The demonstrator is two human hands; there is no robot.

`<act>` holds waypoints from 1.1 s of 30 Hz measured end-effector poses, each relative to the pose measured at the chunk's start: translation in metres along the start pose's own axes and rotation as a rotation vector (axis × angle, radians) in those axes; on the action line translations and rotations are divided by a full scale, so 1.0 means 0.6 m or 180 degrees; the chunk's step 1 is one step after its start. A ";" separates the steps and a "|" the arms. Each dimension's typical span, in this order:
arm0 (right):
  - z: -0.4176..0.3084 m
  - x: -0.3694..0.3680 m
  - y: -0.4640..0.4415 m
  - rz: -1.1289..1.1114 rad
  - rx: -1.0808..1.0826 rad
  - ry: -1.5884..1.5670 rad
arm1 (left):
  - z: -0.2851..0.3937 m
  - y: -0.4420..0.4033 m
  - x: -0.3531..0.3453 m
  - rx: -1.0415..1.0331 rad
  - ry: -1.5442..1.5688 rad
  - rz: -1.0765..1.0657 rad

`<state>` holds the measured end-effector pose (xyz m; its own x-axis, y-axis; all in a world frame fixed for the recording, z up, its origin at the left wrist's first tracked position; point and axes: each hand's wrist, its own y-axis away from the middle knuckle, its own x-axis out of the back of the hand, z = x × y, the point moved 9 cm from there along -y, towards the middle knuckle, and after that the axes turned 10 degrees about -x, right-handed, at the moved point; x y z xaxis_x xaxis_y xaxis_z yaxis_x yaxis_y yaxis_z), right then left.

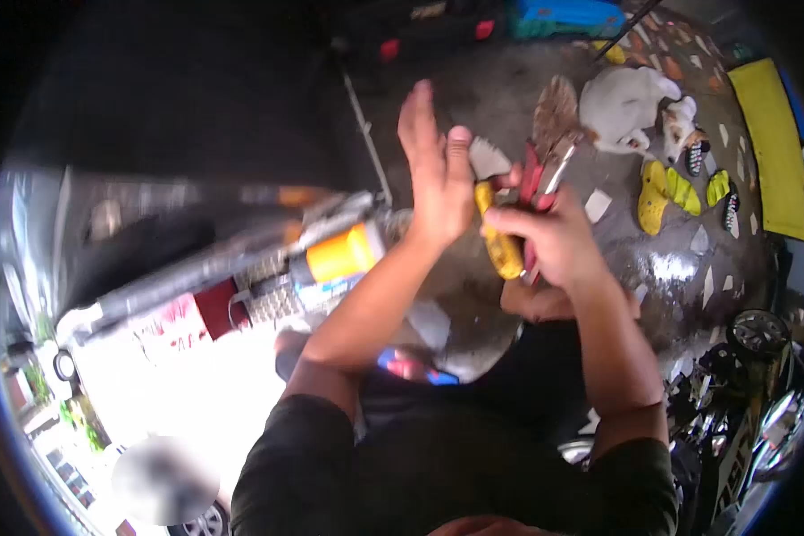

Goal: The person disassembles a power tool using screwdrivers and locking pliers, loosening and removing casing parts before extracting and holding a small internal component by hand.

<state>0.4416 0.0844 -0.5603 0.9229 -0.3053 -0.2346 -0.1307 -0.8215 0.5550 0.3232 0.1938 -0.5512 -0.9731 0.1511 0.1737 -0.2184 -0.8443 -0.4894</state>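
My left hand [438, 183] is raised near the middle of the view, fingers stretched out and the palm bare. Just right of it, my right hand [558, 237] is closed around several hand tools. One is a yellow-handled tool [502, 253], lying across the fingers. A red-handled tool [531, 174] sticks up beside it, along with a shiny metal shaft [562, 167]. The exact kind of each tool is too blurred to tell.
A white dog [623, 107] lies on the wet floor at upper right, near yellow shoes [653, 198]. A yellow container [344, 254] stands at left. Motorcycle parts [732, 402] fill the lower right. A blue case [567, 18] is at the top.
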 end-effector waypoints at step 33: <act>0.033 -0.073 0.120 -0.0055 0.0211 -0.1077 | -0.015 0.102 0.190 -0.0119 0.0589 -0.1321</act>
<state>0.3845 0.0288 -0.5259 0.7542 -0.4243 -0.5011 -0.1496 -0.8541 0.4981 0.1985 0.1640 -0.5687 -0.7985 0.5651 0.2077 -0.5920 -0.6742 -0.4417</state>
